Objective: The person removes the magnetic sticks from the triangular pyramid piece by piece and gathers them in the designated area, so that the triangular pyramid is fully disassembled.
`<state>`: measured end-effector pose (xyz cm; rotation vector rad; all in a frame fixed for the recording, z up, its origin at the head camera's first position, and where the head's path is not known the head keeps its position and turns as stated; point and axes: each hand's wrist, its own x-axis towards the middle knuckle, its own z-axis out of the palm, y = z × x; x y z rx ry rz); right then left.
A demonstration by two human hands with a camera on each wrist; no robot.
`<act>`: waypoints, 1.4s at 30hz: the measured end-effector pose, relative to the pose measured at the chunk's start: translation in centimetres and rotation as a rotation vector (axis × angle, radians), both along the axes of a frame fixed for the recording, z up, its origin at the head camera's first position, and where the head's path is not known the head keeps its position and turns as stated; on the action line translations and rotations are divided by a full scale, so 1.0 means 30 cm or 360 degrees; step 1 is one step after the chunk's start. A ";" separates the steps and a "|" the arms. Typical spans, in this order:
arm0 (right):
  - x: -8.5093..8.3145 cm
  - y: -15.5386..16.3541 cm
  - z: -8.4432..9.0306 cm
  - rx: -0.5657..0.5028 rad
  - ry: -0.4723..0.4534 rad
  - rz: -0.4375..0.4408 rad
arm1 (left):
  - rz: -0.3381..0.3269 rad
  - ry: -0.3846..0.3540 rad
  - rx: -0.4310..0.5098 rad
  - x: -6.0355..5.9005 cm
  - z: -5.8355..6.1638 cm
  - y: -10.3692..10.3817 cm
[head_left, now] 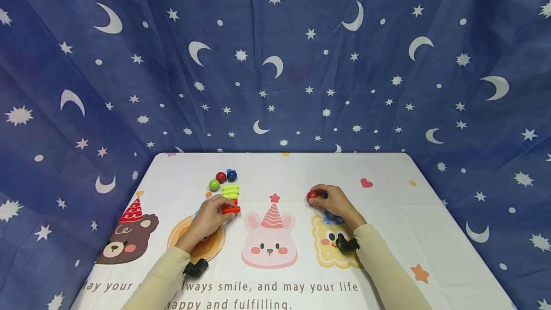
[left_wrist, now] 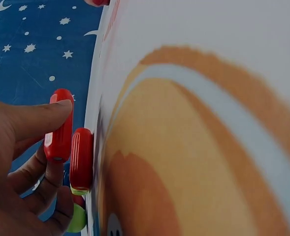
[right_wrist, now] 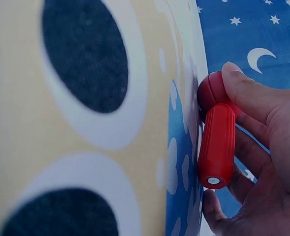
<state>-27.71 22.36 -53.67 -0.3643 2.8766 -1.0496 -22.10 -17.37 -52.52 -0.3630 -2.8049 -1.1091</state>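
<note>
In the head view my left hand (head_left: 210,215) pinches a red ridged handle (head_left: 231,210) between thumb and fingers, just over the table. Close beneath lies another red handle (left_wrist: 81,160), seen in the left wrist view. Several yellow-green handles (head_left: 230,191) lie in a row behind it. Over on the right, my right hand (head_left: 336,202) grips a red ball (head_left: 312,197) at the table surface. The right wrist view shows a red ridged handle (right_wrist: 216,147) against that ball, under the hand; whether the two are joined I cannot tell.
Behind the handles stand a green ball (head_left: 214,185), a red ball (head_left: 221,177) and a dark blue ball (head_left: 232,175). A white cloth printed with cartoon animals covers the table (head_left: 275,171). A blue star-patterned curtain (head_left: 267,104) hangs behind and at both sides.
</note>
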 end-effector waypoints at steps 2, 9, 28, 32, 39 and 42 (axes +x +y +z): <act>0.001 -0.001 0.000 -0.0002 -0.0003 -0.0001 | 0.0004 0.0009 -0.0017 -0.003 -0.002 -0.006; 0.006 -0.007 0.005 -0.0024 -0.0015 -0.0012 | 0.0002 0.0030 -0.0093 -0.021 -0.005 -0.026; 0.000 -0.001 0.005 -0.0043 0.0005 0.0015 | 0.0019 0.0012 -0.0059 -0.045 -0.017 -0.041; -0.001 0.001 0.004 -0.0047 0.0009 0.0014 | 0.0027 0.0041 -0.0057 -0.050 -0.018 -0.044; 0.000 0.010 0.010 -0.0080 -0.0057 0.0034 | 0.0059 0.0006 -0.0042 -0.051 -0.005 -0.037; -0.002 0.020 0.014 -0.0074 -0.0074 0.0031 | 0.0054 0.0005 0.0016 -0.046 0.019 -0.017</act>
